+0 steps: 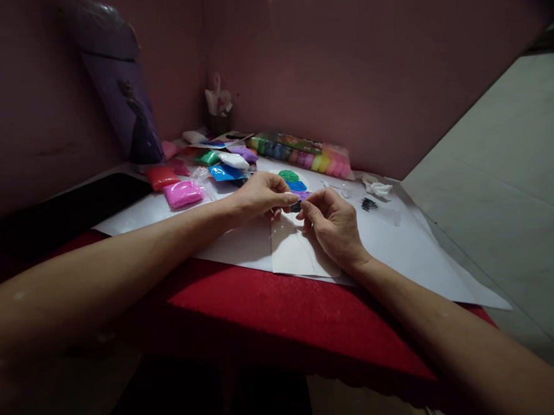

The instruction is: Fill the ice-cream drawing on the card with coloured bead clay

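My left hand [267, 194] and my right hand [330, 220] meet over a white card [296, 250], thumbs and fingers pinched, fingertips nearly touching. What they pinch is too small to make out. Green clay [289, 176], blue clay [297, 186] and purple clay [301, 195] lie in textured bands on the card, just beyond my fingers. A dark patch [296, 206] shows between the fingertips; whether it is held or lies on the card I cannot tell. The card's lower half is bare apart from a thin curved line.
Pink [183, 194], red [162, 177], blue [225, 172] and white packets [233, 161] lie to the left. A long multicoloured pack [302, 154] rests along the wall. Black bits [369, 204] and a crumpled white tissue [378, 187] lie right. Red cloth [273, 301] covers the table's front edge.
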Motion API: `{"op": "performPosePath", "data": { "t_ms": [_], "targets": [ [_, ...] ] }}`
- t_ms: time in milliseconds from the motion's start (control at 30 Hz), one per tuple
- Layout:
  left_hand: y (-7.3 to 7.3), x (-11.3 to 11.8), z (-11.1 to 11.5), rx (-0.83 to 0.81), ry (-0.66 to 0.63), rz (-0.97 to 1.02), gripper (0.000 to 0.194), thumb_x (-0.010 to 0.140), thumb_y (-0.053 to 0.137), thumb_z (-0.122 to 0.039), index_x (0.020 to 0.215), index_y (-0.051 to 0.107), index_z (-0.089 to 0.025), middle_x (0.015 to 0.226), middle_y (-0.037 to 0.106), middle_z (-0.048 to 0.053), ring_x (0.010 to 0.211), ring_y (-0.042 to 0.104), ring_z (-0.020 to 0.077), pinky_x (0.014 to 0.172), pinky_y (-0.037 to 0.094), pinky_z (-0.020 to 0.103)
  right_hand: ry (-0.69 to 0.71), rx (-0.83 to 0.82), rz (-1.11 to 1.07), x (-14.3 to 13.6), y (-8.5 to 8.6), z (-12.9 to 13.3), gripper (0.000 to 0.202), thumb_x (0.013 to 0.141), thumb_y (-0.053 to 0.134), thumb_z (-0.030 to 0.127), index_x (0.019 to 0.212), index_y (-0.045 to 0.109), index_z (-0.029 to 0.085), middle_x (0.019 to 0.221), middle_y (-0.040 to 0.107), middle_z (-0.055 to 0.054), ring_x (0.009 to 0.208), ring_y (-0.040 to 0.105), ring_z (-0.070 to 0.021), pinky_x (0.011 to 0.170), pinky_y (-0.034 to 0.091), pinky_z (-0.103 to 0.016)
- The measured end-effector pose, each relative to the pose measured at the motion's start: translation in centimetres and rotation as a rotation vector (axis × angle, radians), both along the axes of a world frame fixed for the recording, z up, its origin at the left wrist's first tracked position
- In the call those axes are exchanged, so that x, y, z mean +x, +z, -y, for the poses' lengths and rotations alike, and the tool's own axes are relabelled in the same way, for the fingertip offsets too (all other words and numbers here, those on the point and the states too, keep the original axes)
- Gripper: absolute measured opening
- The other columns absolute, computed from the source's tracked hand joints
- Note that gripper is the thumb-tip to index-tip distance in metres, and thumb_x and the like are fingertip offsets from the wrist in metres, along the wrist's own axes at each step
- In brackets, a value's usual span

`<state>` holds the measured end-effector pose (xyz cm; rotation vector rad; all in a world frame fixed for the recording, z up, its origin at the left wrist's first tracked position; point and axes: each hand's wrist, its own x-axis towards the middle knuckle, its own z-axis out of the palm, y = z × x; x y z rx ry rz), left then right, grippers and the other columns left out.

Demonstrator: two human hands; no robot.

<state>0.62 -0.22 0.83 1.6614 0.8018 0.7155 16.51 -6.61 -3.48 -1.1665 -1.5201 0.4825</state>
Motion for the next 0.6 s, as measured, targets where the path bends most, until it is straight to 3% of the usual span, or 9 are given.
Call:
{"op": "performPosePath", "data": {
  "t_ms": [367,600],
  "targets": [
    [-0.28,0.03,0.04,0.022,-0.030,0.002,0.005,0.086,0.061,-0.011,0.090,0.063,-0.009,0.059,0.061,0.000,0.045,0.053,0.0062,0.047,0.041,0.021,0.015,-0.029,-0.036,-0.09,0.10,0.08,0.018,0.092,0.057,0.036,0.082,0.054,0.020,0.068,0.062,0.001,0.045,0.053,-0.0083,0.043,0.043,-0.024],
    [-0.24,0.02,0.30,-0.003,-0.087,-0.062,0.012,0.087,0.062,-0.017,0.077,0.059,-0.010,0.059,0.061,0.000,0.044,0.054,0.0067,0.046,0.043,0.020,0.013,0.012,0.009,-0.10,0.14,0.11,0.018,0.091,0.058,0.033,0.081,0.057,0.019,0.066,0.062,0.002,0.046,0.054,-0.0082,0.045,0.043,-0.024]
  ]
}}
